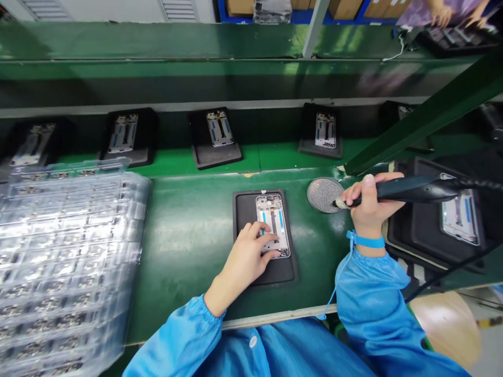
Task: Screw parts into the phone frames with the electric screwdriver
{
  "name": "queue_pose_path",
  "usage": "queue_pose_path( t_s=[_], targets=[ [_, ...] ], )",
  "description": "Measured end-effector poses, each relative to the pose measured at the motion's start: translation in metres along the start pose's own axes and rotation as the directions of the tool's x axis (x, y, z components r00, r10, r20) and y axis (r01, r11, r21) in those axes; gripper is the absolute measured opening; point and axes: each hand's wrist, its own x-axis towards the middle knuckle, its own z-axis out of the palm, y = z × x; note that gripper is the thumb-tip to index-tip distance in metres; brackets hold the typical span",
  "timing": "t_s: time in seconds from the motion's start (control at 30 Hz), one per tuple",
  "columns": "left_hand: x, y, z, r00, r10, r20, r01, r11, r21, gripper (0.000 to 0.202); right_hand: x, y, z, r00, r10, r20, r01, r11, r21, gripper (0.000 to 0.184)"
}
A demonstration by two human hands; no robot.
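Note:
My left hand [251,251] lies over the lower half of an opened phone [275,222], its bent fingers and thumb steadying it. The phone shows a silver frame, blue strips and a dark ribbon down the middle. It sits in a black tray [245,207] on the green bench. My right hand [373,204] is wrapped around a black corded electric screwdriver [412,188], held nearly level. The screwdriver's tip is over the right edge of a round metal dish [324,195] with a dimpled surface; whether it touches is unclear.
Stacked transparent plastic trays [70,262] with small parts fill the left. Along the line behind, black trays [216,154] carry similar phones. More black trays [424,220] are stacked at right, beside a slanting green post [424,115]. Another person's hands [442,14] show at top right.

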Motion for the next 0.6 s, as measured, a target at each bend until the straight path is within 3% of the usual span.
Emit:
queue_pose_path(
  t_s=[0.3, 0.6],
  targets=[
    [0.022, -0.008, -0.006, 1.000, -0.010, -0.012, 0.011, 0.998, 0.057, 0.030, 0.000, -0.005, -0.011, 0.998, 0.064, -0.010, -0.065, 0.997, -0.037, 0.063],
    [0.021, -0.007, -0.005, 0.999, -0.017, -0.028, 0.019, 0.999, 0.051, 0.030, 0.001, -0.003, -0.012, 0.998, 0.061, -0.010, -0.061, 0.998, -0.026, 0.064]
  ],
)
